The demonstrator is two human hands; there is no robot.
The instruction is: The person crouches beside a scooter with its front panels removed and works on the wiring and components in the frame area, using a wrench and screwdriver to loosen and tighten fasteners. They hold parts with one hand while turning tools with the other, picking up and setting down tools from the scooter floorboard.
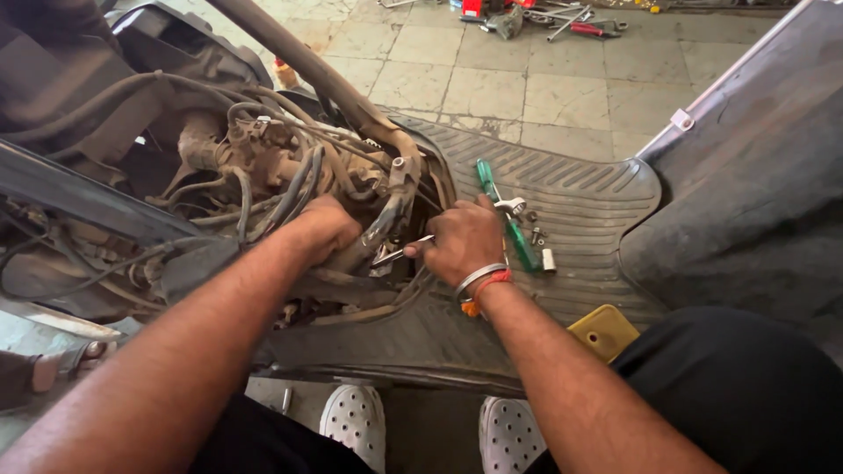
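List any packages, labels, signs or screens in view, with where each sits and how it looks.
None that I can make out: no package, sign or screen.
Nearest to a label: a small white tag, squarish, on the edge of the grey panel at upper right.
Yellow block: flat, with a round hole, at the ribbed floor mat's near edge by the right forearm; no marking visible.

The left hand [327, 226] reaches among dusty engine cables [290, 180] while the right hand [463, 239] grips a metal wrench [397, 253] near the ribbed floor mat's [597, 189] left edge.
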